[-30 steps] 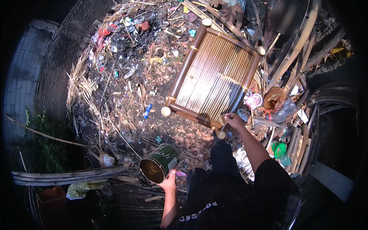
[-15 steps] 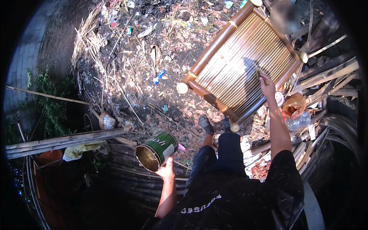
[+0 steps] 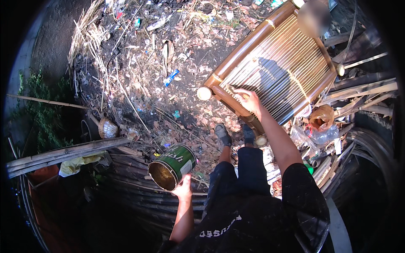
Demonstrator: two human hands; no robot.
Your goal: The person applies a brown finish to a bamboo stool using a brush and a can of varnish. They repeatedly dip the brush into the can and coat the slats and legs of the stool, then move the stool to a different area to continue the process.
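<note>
My left hand (image 3: 184, 188) grips a green tin can (image 3: 176, 160) by its lower side. The can is tilted, and its opening shows a brownish, glossy inside. My right hand (image 3: 249, 101) is closed around a small brush (image 3: 231, 90), mostly hidden by the fingers. Its tip is at the near-left end of a bamboo panel (image 3: 278, 67), where the slats meet the thick frame pole. The panel has a glossy brown pole frame with pale cut ends and thin parallel slats. A shadow falls across its middle.
Dry leaves and litter cover the ground, with a blue wrapper (image 3: 171, 78) on it. Bamboo poles (image 3: 67, 154) lie at the left near a small woven basket (image 3: 108, 128). To the right are split bamboo pieces (image 3: 367, 90), a clear plastic bottle (image 3: 327, 134) and an orange-brown bag (image 3: 321, 118).
My right hand has moved left with the brush, from the panel's right-hand part to its near-left end. The can stays in my left hand, nearly still. The view has shifted slightly.
</note>
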